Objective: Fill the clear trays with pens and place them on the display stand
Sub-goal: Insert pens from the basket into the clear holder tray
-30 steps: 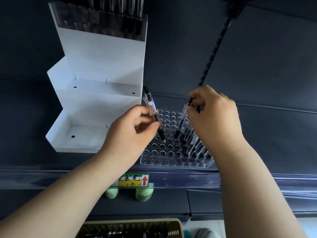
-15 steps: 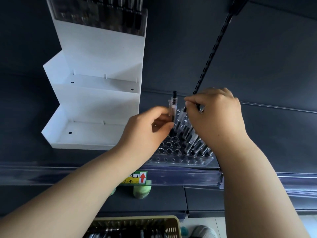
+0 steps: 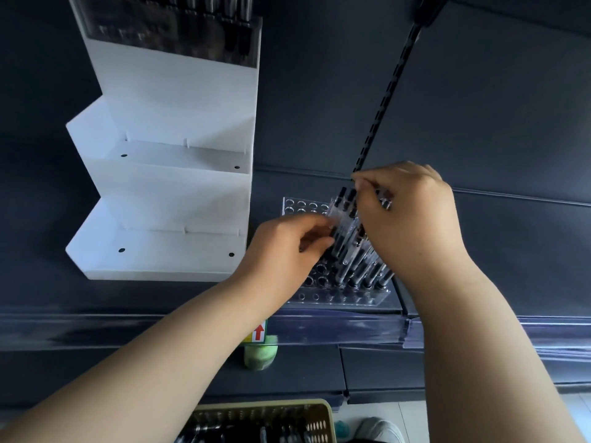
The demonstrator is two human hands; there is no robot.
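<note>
Two hands are working at the clear tray (image 3: 323, 298). It sits on the dark shelf (image 3: 511, 266), near the front rail (image 3: 351, 327) and just right of the white display stand (image 3: 179, 199); it's not on the stand.

- Left hand (image 3: 287, 247): fingers curled, thumb and fingertips pinching one clear-barrel pen (image 3: 342, 228) at the left side of the pen cluster. The pen is tilted, with its lower end down among the tray holes.
- Right hand (image 3: 412, 219): fingers curled over the pen tops, pinching there. I can't tell how many pens it grips.
- Pens in tray (image 3: 358, 266): bunched in the right part, leaning back and left. Open holes show along the left side and front row.
- Stand: three stepped tiers. The top tier carries a filled tray (image 3: 172, 30) of dark pens. The lower two show white floors with small black holes.
- Slotted black upright (image 3: 383, 100) runs up the back panel behind the right hand.
- Red-arrow label (image 3: 258, 331) sits on the rail, partly hidden by the left forearm, with a green object (image 3: 260, 353) below it.
- Yellowish perforated basket (image 3: 321, 420) with pens is at the bottom edge.
</note>
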